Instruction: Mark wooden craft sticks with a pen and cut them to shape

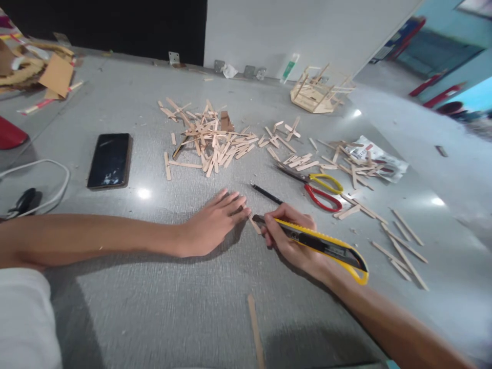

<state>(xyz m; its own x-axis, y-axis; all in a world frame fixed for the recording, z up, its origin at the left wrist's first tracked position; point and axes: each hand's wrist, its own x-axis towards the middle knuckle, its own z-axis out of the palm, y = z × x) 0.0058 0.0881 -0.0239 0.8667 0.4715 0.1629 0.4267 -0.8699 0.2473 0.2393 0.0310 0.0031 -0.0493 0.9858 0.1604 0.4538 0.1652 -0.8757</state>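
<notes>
Right hand: I see my right hand [289,233] closed around a yellow utility knife [326,248], gripped like a pen, its tip down at a small wooden stick [254,223] on the table [184,307].
Left hand: my left hand [215,221] lies flat and open, palm down, fingers stretched out; the fingertips press on the near end of that small wooden stick, holding nothing else.
Stick: it lies on the table between both hands, touching the left fingertips and the knife tip.
Pen: a black pen [266,193] lies just beyond my right hand.
Scissors: scissors [321,189] with 1 yellow and 1 red handle rest near the pen, to the right.
Stick pile: a heap of wooden sticks [209,141] is spread farther out, beyond my left hand.
Loose sticks: more long sticks [402,246] lie scattered at the right of the knife.
Near stick: 1 single stick [255,328] lies close to me, at the bottom edge.
Phone: a black phone [109,160] lies face up to the left, well apart from the hands.
Model: a frame built of sticks [320,92] stands at the far edge by the wall.
Bag: a plastic packet [378,159] lies at the right, with sticks on it.
</notes>
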